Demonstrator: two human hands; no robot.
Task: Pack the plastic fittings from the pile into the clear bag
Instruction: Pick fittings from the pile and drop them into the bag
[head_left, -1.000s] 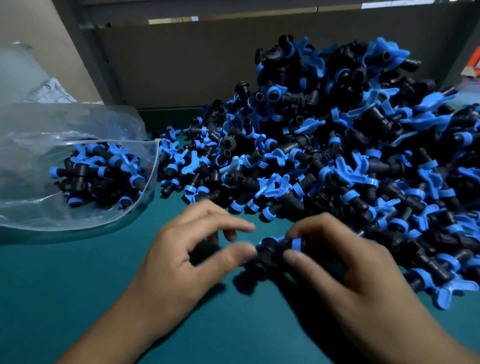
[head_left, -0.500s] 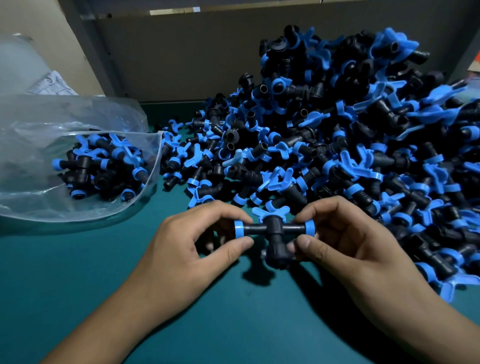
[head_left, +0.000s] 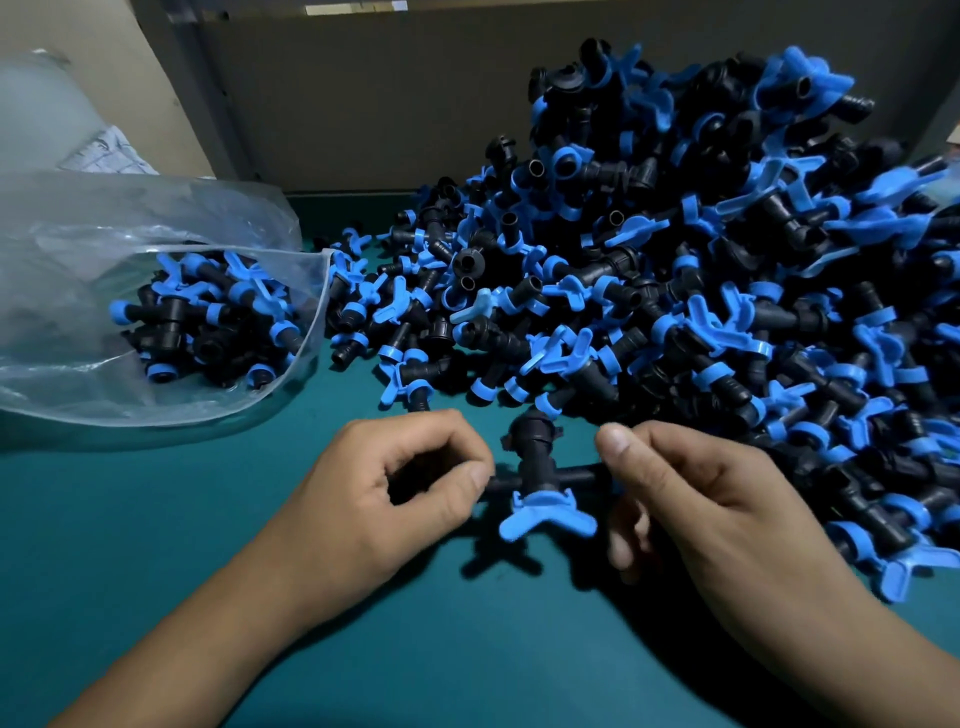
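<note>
The black plastic tee fitting with a bright blue winged handle (head_left: 535, 478) is matching the black-and-blue heap of plastic fittings (head_left: 675, 270); left of that heap, the clear glossy plastic bag (head_left: 104, 249) is showing the same colours, all lying against the plain teal desk (head_left: 156, 519).

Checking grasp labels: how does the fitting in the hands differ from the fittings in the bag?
The held fitting is single, pinched at each end of its crossbar by the left hand and right hand above the green table; the bagged fittings lie jumbled inside the clear bag, untouched. The held one shows its blue wing handle toward the camera; the bagged ones point every way. Both are black with blue parts.
</note>
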